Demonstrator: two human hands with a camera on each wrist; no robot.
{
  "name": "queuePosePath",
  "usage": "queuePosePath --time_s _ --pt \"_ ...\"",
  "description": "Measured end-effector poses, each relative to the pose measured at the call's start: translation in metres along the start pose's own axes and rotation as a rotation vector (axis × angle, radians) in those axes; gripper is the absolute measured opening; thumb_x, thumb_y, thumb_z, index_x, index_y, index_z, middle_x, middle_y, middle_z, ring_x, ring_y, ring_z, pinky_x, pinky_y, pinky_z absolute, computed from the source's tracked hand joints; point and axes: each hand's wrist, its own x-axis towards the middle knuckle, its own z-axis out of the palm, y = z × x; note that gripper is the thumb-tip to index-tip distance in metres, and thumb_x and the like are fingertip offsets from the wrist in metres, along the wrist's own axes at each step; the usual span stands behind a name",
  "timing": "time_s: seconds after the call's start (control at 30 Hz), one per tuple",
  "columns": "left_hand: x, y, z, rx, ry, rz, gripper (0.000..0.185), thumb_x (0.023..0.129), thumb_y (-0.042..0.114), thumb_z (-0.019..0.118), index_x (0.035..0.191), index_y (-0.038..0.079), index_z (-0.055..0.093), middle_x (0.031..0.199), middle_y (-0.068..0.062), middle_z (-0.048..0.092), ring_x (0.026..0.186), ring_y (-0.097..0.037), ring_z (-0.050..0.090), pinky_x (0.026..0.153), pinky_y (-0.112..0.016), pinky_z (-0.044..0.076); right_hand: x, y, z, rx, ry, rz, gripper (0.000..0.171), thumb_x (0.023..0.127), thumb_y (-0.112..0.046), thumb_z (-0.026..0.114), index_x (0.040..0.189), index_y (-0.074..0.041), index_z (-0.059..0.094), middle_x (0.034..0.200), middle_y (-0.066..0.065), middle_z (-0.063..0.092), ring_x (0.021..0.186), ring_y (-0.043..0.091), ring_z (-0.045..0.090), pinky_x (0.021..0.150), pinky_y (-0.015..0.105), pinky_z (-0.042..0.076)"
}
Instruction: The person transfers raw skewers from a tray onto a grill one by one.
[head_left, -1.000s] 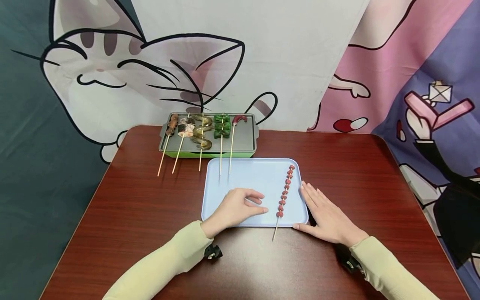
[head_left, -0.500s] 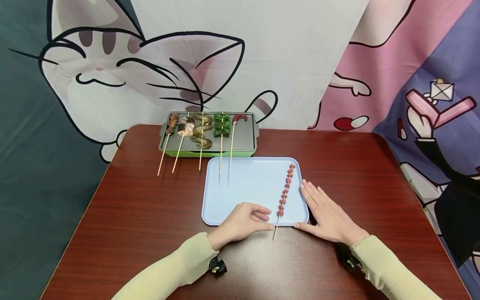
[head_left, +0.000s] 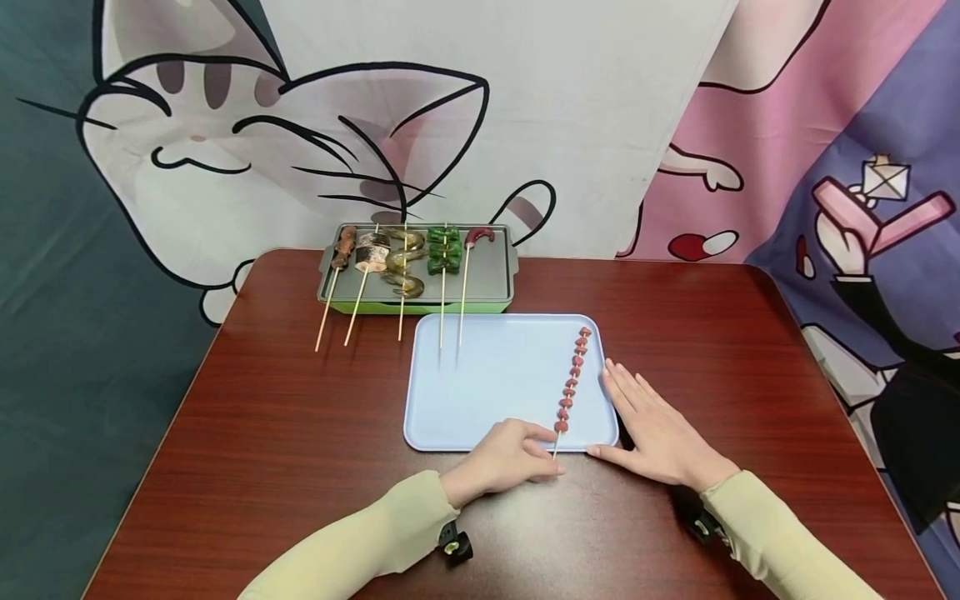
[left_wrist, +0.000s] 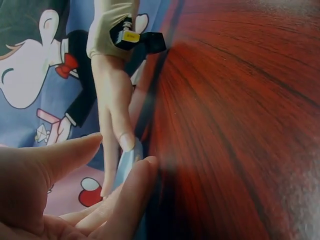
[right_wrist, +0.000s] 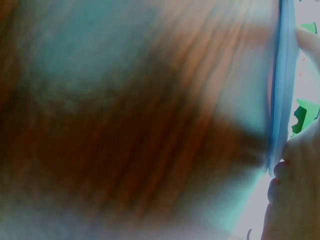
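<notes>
A skewer threaded with small reddish meat pieces (head_left: 570, 383) lies on the right side of a light blue tray (head_left: 480, 375), its bare stick reaching over the front rim. My left hand (head_left: 513, 452) is at that stick, index fingertip and thumb on either side of its lower end. In the left wrist view a gap shows between the left thumb (left_wrist: 75, 155) and index finger (left_wrist: 135, 190). My right hand (head_left: 663, 433) lies with straight fingers along the tray's right edge, thumb at the front corner. The right wrist view shows the tray's rim (right_wrist: 282, 85) beside the right-hand fingers.
Behind the blue tray stands a grey grill plate (head_left: 491, 283) on a green base. Several skewers lie across it, including green pepper (head_left: 444, 252), a curled red piece (head_left: 480, 237) and brown meat (head_left: 344, 247). Their sticks overhang its front. A printed curtain (head_left: 585, 133) hangs behind the table.
My left hand has moved right and toward the front, from over the tray to the skewer's bare stick end. The right hand, tray and skewers stay where they were.
</notes>
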Motion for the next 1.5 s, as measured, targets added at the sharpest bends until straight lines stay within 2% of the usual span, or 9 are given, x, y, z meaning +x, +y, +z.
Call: queuePosePath --time_s 0.1,0.33,0.77,0.97,1.17,1.37,1.5 --pt "0.003 -0.001 0.005 -0.077 -0.001 -0.037 0.047 0.086 0.008 0.081 0.127 -0.007 0.065 0.081 -0.004 0.076 0.072 -0.017 0.074 0.069 -0.026 0.06 0.0 0.0 0.001 0.006 -0.002 0.002 0.111 0.088 -0.076 0.057 0.16 0.002 0.022 0.167 0.017 0.015 0.152 0.034 0.015 0.122 0.051 0.018" --pt "0.008 -0.001 0.008 -0.177 0.019 -0.059 0.036 0.085 -0.003 0.078 0.12 -0.008 0.067 0.073 -0.007 0.073 0.063 -0.022 0.072 0.059 -0.029 0.061 0.0 -0.001 0.001 0.009 0.007 -0.004 0.111 0.089 -0.075 0.058 0.16 0.003 0.022 0.167 0.019 0.016 0.152 0.034 0.016 0.122 0.052 0.018" --pt "0.008 0.004 -0.004 -0.167 0.047 0.005 0.026 0.085 -0.008 0.076 0.11 -0.006 0.071 0.071 -0.01 0.072 0.06 -0.021 0.07 0.062 -0.035 0.062 0.0 -0.001 -0.001 0.018 0.004 -0.006 0.111 0.088 -0.074 0.059 0.159 0.003 0.023 0.167 0.019 0.016 0.152 0.035 0.017 0.122 0.051 0.018" --pt "0.006 0.013 -0.017 -0.152 0.065 0.058 0.028 0.086 -0.005 0.076 0.113 -0.006 0.07 0.071 -0.008 0.072 0.06 -0.014 0.068 0.063 -0.032 0.061 0.0 -0.001 -0.001 0.017 0.0 -0.002 0.111 0.088 -0.075 0.058 0.16 0.003 0.023 0.167 0.018 0.015 0.152 0.034 0.015 0.123 0.05 0.017" --pt "0.008 0.024 -0.037 -0.152 0.129 0.1 0.032 0.086 -0.004 0.075 0.117 -0.007 0.069 0.073 -0.006 0.073 0.063 -0.011 0.068 0.063 -0.025 0.059 0.001 -0.001 0.0 0.014 -0.009 0.001 0.112 0.089 -0.076 0.057 0.16 0.003 0.021 0.167 0.018 0.013 0.153 0.034 0.014 0.122 0.05 0.017" --pt "0.018 0.036 -0.063 -0.184 0.218 0.094 0.031 0.088 -0.006 0.074 0.119 -0.006 0.069 0.08 -0.012 0.074 0.066 -0.017 0.072 0.067 -0.032 0.062 0.0 -0.001 -0.001 0.012 -0.005 -0.003 0.111 0.089 -0.075 0.057 0.16 0.003 0.022 0.167 0.018 0.014 0.152 0.034 0.015 0.122 0.052 0.018" --pt "0.025 0.045 -0.083 -0.169 0.279 0.086 0.032 0.088 -0.004 0.075 0.12 -0.004 0.069 0.082 -0.013 0.074 0.066 -0.018 0.073 0.07 -0.033 0.062 0.001 -0.001 -0.001 0.004 0.001 -0.01 0.111 0.089 -0.074 0.058 0.159 0.004 0.023 0.167 0.019 0.015 0.152 0.034 0.017 0.122 0.052 0.019"
